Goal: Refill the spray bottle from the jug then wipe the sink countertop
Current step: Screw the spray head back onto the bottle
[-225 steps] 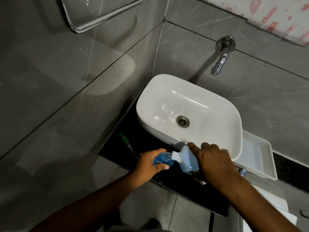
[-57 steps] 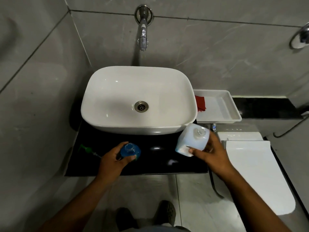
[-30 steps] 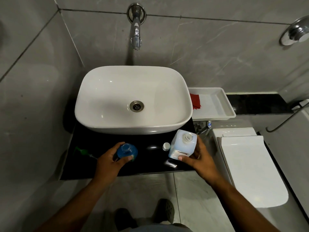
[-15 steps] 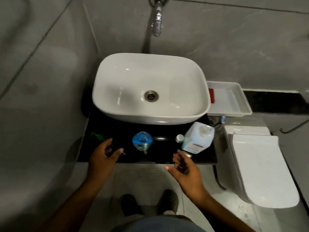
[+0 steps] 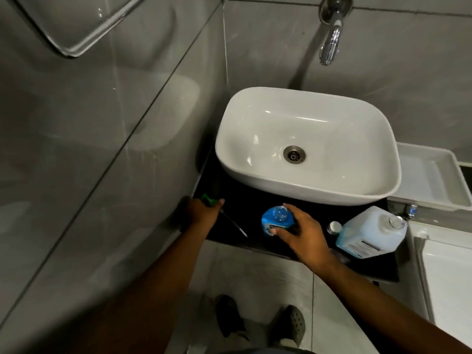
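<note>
The blue spray bottle (image 5: pixel 276 221) stands open-necked on the black countertop (image 5: pixel 245 200) in front of the white sink basin (image 5: pixel 306 146). My right hand (image 5: pixel 298 233) is wrapped around its right side, gripping it. At the counter's left end my left hand (image 5: pixel 204 212) closes on the green spray head (image 5: pixel 208 199), whose thin dip tube (image 5: pixel 233 224) trails toward the front edge. The white jug (image 5: pixel 371 232) of pale blue liquid stands uncapped at the right, with its small white cap (image 5: pixel 334 227) beside it.
A wall tap (image 5: pixel 330 44) hangs over the basin. A white tray (image 5: pixel 431 175) sits right of the sink, a white toilet lid (image 5: pixel 449 277) below it. Grey tiled wall runs close on the left. My shoes (image 5: pixel 288 325) are on the floor.
Both hands were off the objects half a second ago. Now my left hand has reached the green spray head and my right hand has taken the spray bottle. The view swung left.
</note>
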The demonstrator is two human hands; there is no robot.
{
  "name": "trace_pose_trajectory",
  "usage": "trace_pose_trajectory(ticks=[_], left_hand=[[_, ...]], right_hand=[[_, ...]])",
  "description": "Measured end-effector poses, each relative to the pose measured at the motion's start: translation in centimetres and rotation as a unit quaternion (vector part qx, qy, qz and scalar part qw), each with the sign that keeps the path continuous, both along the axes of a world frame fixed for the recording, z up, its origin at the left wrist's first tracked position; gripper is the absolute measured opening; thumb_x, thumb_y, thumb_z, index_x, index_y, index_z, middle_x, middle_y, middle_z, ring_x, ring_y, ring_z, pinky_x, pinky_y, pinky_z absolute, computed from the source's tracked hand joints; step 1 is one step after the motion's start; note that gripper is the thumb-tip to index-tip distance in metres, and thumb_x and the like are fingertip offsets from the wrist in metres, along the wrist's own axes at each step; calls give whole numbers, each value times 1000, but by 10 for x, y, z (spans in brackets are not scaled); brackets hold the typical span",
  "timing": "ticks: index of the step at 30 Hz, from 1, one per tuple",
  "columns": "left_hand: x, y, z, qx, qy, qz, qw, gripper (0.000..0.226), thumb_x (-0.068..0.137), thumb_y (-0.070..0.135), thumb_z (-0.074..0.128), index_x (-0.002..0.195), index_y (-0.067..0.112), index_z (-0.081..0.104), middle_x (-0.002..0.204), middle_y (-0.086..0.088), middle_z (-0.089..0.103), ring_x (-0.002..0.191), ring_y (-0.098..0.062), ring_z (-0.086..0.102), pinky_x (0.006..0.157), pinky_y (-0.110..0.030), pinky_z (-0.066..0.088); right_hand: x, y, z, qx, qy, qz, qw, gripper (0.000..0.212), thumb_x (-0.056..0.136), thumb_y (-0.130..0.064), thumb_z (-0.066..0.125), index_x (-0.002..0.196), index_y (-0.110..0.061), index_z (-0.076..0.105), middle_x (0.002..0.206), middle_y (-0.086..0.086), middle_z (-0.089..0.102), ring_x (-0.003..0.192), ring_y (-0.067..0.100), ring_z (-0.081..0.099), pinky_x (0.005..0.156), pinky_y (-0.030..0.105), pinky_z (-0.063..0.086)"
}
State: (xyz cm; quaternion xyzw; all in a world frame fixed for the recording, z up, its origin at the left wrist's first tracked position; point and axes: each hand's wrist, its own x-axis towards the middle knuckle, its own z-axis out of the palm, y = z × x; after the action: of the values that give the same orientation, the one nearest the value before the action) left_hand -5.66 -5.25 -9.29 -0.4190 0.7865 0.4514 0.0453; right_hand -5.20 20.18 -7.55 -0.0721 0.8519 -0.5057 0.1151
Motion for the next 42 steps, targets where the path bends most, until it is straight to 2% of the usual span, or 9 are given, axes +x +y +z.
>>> trace_pose_trajectory(ticks=[4, 6, 9, 11, 14, 21, 25, 37, 42], left_hand=[[-12, 4, -5, -5, -13, -14, 1000, 56, 71, 36, 77, 110, -3, 62, 110, -25, 67, 96, -38, 66, 83, -48, 56], [-14, 4, -3, 37, -16, 0, 999, 50, 72, 27, 76, 109, -3, 61, 103, -23, 68, 88, -38, 67, 79, -46, 58], [-9, 8, 16, 118, 16, 30, 992, 24, 74, 18, 71, 91, 4, 63, 75, -11, 66, 53, -23, 59, 42, -24, 48], [-4, 15, 37, 176, 55, 38, 982, 10, 75, 21, 70, 75, 15, 62, 67, -4, 64, 45, -13, 53, 33, -15, 32], [2, 31, 75, 234, 152, 31, 960, 11, 73, 26, 74, 69, 27, 63, 62, 8, 68, 49, -4, 56, 36, -18, 33], [-5, 78, 140, 240, 318, -39, 916, 30, 72, 18, 79, 98, 24, 65, 92, 7, 75, 79, -2, 70, 58, -10, 51], [-7, 88, 137, 196, 320, -76, 924, 32, 71, 14, 80, 98, 24, 65, 98, 5, 74, 91, -9, 70, 73, -18, 54], [26, 109, 94, 138, 260, -191, 936, 42, 71, 3, 78, 89, 37, 62, 94, 10, 69, 86, 4, 64, 66, -9, 50], [25, 112, 88, 171, 256, -182, 934, 43, 72, -2, 76, 92, 34, 64, 96, 7, 68, 85, 9, 63, 63, -6, 49]], right_hand=[[-3, 3, -1, -6, 5, 16, 1000, 56, 73, -18, 81, 123, -27, 58, 116, -5, 62, 103, -1, 61, 91, 13, 48], [-3, 3, -2, -13, -1, 19, 1000, 55, 73, -18, 81, 123, -27, 59, 116, -5, 63, 103, -1, 61, 90, 14, 49], [-6, 5, -3, -16, 1, 27, 1000, 55, 74, -17, 81, 124, -27, 58, 115, -6, 63, 103, -1, 61, 92, 17, 49], [-6, 6, -3, -9, 7, 28, 1000, 57, 74, -19, 80, 125, -28, 57, 114, -10, 61, 102, -4, 60, 92, 13, 47], [-5, 6, -7, -8, 11, 29, 999, 56, 74, -22, 80, 125, -29, 56, 113, -12, 61, 104, -3, 59, 92, 13, 46], [-6, 6, -4, -25, 21, 27, 999, 53, 71, -25, 81, 118, -35, 58, 109, -13, 64, 102, -9, 59, 86, 5, 43], [-7, 6, -2, -20, 37, 35, 998, 50, 71, -26, 80, 114, -38, 59, 105, -16, 64, 100, -9, 59, 83, 4, 43], [-6, 6, 0, -25, 57, 36, 997, 47, 71, -38, 74, 114, -36, 58, 100, -13, 62, 95, -5, 60, 79, 9, 48], [-8, 5, 0, -27, 53, 40, 997, 46, 72, -30, 77, 115, -33, 60, 104, -6, 66, 95, 2, 62, 81, 22, 53]])
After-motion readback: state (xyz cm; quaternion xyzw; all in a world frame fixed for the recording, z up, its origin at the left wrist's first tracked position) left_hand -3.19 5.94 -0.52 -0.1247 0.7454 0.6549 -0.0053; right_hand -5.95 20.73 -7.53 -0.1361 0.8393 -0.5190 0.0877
